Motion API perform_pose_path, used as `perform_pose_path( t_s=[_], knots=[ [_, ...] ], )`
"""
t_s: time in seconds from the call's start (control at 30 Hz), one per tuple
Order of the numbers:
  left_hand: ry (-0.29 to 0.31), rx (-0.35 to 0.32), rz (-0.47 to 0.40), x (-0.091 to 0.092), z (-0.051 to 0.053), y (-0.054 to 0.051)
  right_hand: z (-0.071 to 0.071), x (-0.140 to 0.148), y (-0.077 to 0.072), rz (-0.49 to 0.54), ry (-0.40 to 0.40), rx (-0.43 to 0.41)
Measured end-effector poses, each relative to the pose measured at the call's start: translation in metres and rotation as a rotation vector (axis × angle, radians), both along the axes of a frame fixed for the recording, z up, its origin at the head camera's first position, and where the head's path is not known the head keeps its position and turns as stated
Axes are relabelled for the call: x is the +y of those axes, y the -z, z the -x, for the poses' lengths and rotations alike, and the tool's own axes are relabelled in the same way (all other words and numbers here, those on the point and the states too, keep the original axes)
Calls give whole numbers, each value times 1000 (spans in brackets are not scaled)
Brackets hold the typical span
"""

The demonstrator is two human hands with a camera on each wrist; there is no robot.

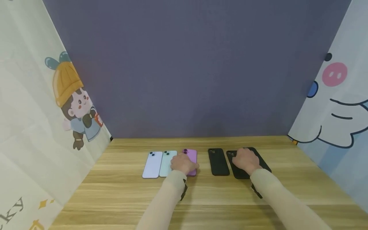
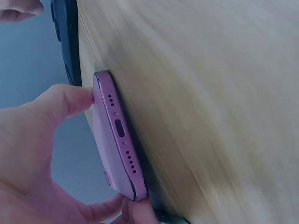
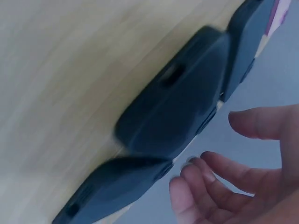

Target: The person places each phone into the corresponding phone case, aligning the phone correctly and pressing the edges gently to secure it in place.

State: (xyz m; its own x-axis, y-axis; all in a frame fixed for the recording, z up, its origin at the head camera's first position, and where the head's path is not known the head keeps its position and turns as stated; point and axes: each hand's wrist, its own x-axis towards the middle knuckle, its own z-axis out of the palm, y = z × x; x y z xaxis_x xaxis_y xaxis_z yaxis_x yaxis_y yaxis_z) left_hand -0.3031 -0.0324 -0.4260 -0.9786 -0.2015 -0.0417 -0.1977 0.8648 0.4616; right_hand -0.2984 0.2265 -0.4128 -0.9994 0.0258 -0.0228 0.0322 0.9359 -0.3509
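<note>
My left hand (image 1: 183, 163) pinches a purple phone (image 1: 192, 156) by its two long sides, thumb on one and fingers on the other. In the left wrist view, the charging port of the phone (image 2: 114, 135) faces the camera. To its left lie a lavender phone (image 1: 152, 166) and a mint-green phone (image 1: 166, 164), back up. My right hand (image 1: 246, 159), fingers loosely bent, hovers over the middle black phone (image 1: 240, 172) and the right black phone (image 1: 261, 161). In the right wrist view its fingertips stand apart from them. A third black phone (image 1: 219, 163) lies between the hands.
The wooden table (image 1: 129, 198) backs onto a dark grey-blue panel (image 1: 195, 70). Printed sheets with cartoon figures hang at the left (image 1: 31, 111) and right (image 1: 342, 127). The middle and right black phones touch or overlap.
</note>
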Motion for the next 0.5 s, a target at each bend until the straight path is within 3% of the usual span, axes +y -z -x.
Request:
perform_pose_path(
  t_s=[0.23,0.5],
  knots=[
    [19,7,-27,-2,-4,-4,-3,25,0,-123,-9,22],
    [36,9,-80,-7,-9,-11,0,50,7,-149,21,-34]
  ],
)
